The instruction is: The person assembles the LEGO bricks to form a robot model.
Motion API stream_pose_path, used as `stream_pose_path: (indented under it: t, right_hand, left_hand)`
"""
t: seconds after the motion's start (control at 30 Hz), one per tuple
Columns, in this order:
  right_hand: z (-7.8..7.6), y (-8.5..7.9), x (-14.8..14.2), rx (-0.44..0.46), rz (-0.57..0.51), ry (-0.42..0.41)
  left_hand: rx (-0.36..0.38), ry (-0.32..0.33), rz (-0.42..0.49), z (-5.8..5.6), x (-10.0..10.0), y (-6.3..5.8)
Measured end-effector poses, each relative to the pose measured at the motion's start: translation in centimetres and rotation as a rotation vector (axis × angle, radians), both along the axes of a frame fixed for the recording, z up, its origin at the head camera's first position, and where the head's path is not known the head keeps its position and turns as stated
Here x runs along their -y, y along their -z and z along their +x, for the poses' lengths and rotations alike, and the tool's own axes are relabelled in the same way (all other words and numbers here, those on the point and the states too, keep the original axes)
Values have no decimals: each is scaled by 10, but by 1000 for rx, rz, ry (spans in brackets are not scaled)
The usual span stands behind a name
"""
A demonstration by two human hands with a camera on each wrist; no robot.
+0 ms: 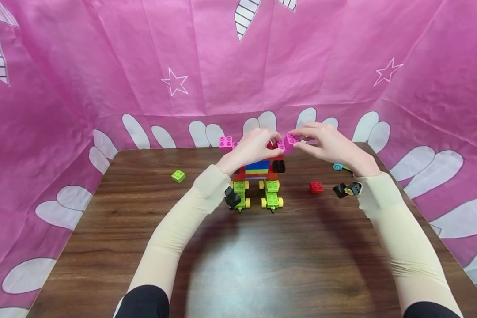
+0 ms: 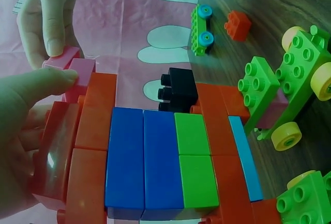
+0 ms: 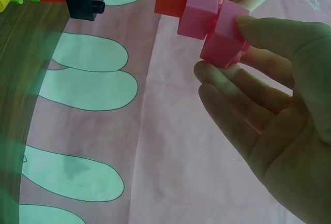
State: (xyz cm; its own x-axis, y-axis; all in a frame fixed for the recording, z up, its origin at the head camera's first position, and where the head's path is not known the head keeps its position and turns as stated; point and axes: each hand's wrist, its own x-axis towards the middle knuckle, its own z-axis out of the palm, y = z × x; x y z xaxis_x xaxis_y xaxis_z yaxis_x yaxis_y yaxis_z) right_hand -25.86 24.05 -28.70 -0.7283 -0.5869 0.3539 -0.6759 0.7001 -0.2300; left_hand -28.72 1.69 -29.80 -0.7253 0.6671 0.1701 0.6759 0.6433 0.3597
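Note:
A figure of toy building blocks (image 1: 257, 166) stands upright on the table, with a blue middle and lime wheeled legs. My left hand (image 1: 256, 145) grips its top, the thumb on a pink brick (image 2: 83, 76) and the fingers partly hidden behind a glossy red brick (image 2: 57, 154). Between thumb and fingers, my right hand (image 1: 330, 142) pinches another pink brick (image 3: 225, 33) at the end of the figure's arm on the right. Those two pink bricks meet in a step. A further pink brick (image 1: 225, 142) forms the opposite arm end.
On the wooden table (image 1: 143, 247) lie a lime brick (image 1: 178, 176) at the left and a red brick (image 1: 316, 187) at the right. A lime wheeled base (image 2: 198, 30) with blue wheels is farther back, partly behind my right wrist. A pink cloth (image 1: 222, 66) hangs behind.

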Motion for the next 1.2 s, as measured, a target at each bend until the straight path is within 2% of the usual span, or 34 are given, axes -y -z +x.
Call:
stream_pose_path:
  t: [0.2, 0.6, 0.97, 1.2]
  right_hand:
    - [-1, -2, 2, -18, 28, -17]
    - [-1, -7, 5, -60, 88, -22]
    - [-1, -11, 7, -32, 83, -23]
    - [-2, -12, 9, -52, 137, -11]
  left_hand:
    - [-25, -5, 23, 1, 1, 2]
    - [-28, -17, 16, -1, 1, 3]
    - [-29, -28, 23, -1, 1, 3]
    - [-35, -20, 40, 0, 1, 4]
